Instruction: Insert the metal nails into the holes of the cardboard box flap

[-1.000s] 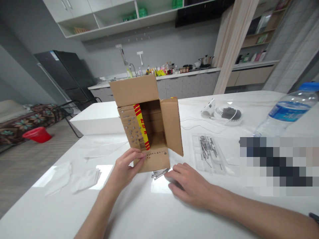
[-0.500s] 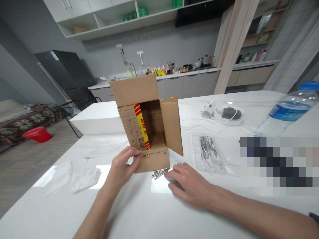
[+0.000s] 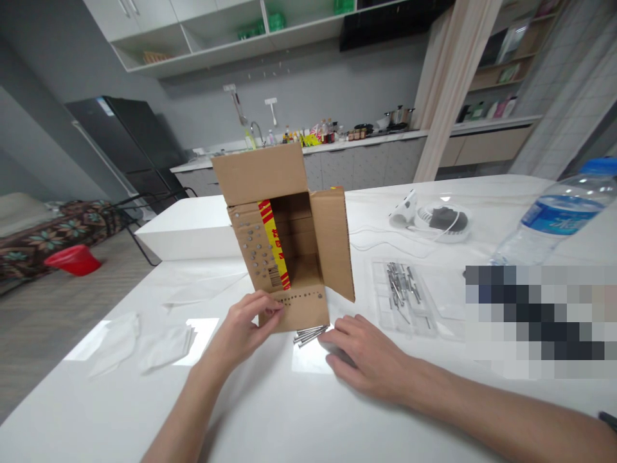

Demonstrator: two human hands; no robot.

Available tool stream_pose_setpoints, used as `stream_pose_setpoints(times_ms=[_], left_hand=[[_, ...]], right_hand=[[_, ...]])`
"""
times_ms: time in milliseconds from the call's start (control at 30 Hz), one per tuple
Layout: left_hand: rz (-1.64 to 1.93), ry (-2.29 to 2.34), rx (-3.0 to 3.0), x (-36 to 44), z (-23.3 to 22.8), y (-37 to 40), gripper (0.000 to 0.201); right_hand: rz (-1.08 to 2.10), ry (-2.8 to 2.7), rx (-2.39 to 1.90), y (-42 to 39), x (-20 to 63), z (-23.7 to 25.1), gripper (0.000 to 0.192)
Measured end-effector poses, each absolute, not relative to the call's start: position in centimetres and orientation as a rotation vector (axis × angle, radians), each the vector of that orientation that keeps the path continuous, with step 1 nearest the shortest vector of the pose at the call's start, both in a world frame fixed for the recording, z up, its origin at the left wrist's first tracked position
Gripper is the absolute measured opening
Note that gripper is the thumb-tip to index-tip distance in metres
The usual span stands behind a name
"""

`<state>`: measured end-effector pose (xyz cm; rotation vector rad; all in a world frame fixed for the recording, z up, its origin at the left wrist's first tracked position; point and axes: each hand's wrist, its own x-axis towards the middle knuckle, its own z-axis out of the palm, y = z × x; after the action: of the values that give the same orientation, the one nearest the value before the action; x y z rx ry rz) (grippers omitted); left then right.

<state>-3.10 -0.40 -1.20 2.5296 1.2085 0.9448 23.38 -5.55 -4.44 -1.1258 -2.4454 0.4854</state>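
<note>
r hand (image 3: 369, 360) lies flat on white table (image 3: 289, 411), fingers spread, tips just beside loose nails (image 3: 308, 334). l hand (image 3: 245, 325) pinches at front flap of cardboard box (image 3: 289, 251), which stands upright w/ flaps open, directly behind nails. farther: nail tray (image 3: 409, 296), water bottle (image 3: 559, 215), kitchen counter (image 3: 337, 145).

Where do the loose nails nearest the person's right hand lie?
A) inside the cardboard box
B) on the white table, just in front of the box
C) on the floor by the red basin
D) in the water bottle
B: the small bundle of nails lies on the white table at the foot of the cardboard box, just beside the right hand.
</note>
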Motion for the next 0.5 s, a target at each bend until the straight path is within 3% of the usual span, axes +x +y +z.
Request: stream_pose_setpoints(times_ms=[500], left_hand=[[0.903, 1.427, 2.575, -2.89, -1.13, 0.2, 0.011]], right_hand=[[0.498, -2.452, -1.136, -5.63, 23.4, -4.41, 0.014]])
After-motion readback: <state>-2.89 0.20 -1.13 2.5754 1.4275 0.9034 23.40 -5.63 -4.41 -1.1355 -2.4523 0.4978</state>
